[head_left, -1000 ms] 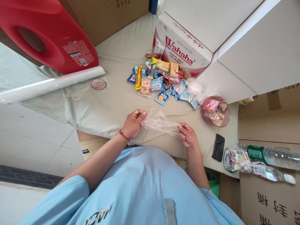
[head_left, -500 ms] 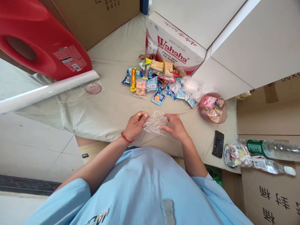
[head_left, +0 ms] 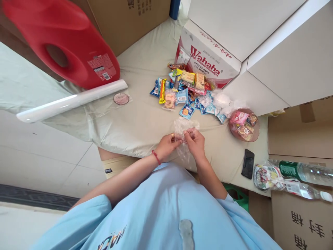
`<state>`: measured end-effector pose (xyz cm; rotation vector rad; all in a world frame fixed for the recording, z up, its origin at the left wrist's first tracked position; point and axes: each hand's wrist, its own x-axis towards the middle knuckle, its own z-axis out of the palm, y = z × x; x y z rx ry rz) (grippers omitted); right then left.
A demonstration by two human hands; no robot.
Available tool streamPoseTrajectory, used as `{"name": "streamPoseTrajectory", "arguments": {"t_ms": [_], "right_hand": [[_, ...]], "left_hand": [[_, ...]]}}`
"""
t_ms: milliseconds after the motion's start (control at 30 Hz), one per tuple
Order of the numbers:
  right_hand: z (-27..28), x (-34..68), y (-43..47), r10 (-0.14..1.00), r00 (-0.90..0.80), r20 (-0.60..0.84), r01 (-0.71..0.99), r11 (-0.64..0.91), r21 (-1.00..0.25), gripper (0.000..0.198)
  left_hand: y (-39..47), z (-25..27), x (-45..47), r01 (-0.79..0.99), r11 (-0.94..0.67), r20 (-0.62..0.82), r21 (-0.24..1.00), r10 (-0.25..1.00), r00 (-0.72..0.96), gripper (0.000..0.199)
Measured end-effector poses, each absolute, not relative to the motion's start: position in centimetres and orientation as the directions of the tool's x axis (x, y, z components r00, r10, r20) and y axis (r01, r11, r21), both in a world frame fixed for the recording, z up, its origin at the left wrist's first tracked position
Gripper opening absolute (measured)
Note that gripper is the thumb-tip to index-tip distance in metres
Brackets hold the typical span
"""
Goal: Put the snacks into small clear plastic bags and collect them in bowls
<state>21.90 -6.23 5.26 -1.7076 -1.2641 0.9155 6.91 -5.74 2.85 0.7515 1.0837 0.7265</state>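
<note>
Crumpled clear plastic bag (head_left: 186,125) hangs between my two hands, just in front of my body over the cloth-covered surface. My left hand (head_left: 169,146), with a ring and a red bracelet on the wrist, pinches its left side. Thumb and fingers of my right hand (head_left: 195,142) close on the bag too, close beside the left fingertips. Beyond the hands lies a pile of wrapped snacks (head_left: 187,92), mostly blue packets with some yellow and pink ones. A blue packet (head_left: 187,111) lies nearest to the hands.
To the right stand a pink bowl (head_left: 256,133) with wrapped snacks, a black phone (head_left: 248,164) and plastic bottles (head_left: 309,172). A Wahaha carton (head_left: 208,59) is behind the pile. On the left are a red jug (head_left: 85,45), a white roll (head_left: 75,101) and a round disc (head_left: 121,99).
My right hand has closed on the plastic bag, and both hands have come closer together. The bag now spreads above and below the fingers. The whole view has shifted, moving the scene rightward.
</note>
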Motion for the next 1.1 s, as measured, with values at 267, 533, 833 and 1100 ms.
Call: {"name": "streamPoseTrajectory", "arguments": {"t_ms": [267,533,833,1100], "right_hand": [[4.8,26.5,-9.0,0.827,0.47,-0.309,-0.238,-0.218,-0.946,0.039],[6.3,33.7,-15.1,0.831,0.334,-0.445,0.128,-0.508,-0.852,0.047],[3.4,33.8,-7.7,0.938,0.295,-0.181,0.595,-0.329,-0.733,0.064],[3.3,32.4,-5.0,0.979,0.078,-0.187,0.173,-0.198,-0.965,0.035]], "left_hand": [[-3.0,2.4,4.4,-0.515,0.602,-0.606,0.61,0.773,0.185,0.028],[-2.7,2.2,5.4,-0.419,0.497,-0.535,0.76,0.845,0.032,0.035],[-3.6,4.7,5.5,-0.281,0.576,-0.501,0.767,0.813,0.298,0.061],[-4.6,5.8,1.6,-0.195,0.681,-0.52,0.706,0.685,0.511,0.08]]}}
